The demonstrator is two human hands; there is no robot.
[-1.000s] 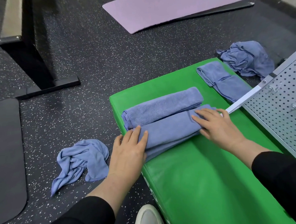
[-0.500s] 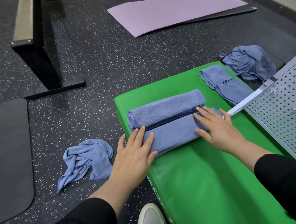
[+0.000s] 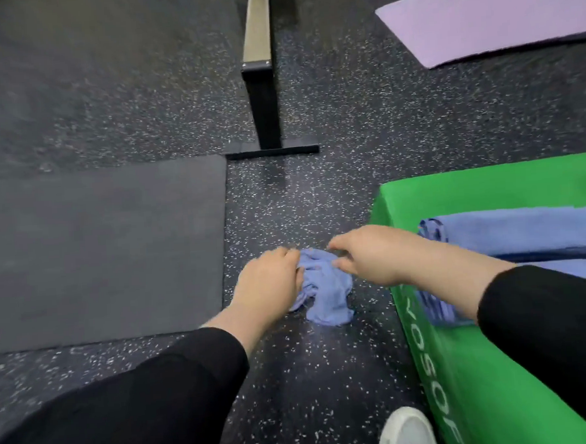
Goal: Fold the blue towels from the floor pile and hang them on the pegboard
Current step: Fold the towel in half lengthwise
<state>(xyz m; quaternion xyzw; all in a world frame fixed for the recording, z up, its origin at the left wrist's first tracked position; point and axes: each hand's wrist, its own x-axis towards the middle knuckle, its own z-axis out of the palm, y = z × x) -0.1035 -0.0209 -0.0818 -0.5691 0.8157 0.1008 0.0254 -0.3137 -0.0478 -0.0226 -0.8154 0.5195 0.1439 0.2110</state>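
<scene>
A crumpled blue towel (image 3: 325, 288) lies on the speckled floor just left of the green padded box (image 3: 487, 191). My left hand (image 3: 269, 280) is curled over the towel's left side, fingers gripping the cloth. My right hand (image 3: 368, 253) reaches across from the box and pinches the towel's top edge. Two folded blue towels (image 3: 522, 228) lie on top of the box at the right, partly behind my right forearm. The pegboard is out of view.
A dark grey mat (image 3: 99, 249) covers the floor to the left. A black bench leg with a flat foot (image 3: 266, 121) stands behind the towel. A purple mat (image 3: 495, 21) lies at the back right. My white shoe (image 3: 408, 431) is by the box.
Both hands left the folded towels on the green box and swung left and down onto the crumpled towel on the floor. The view turned left, so the pegboard dropped out of sight.
</scene>
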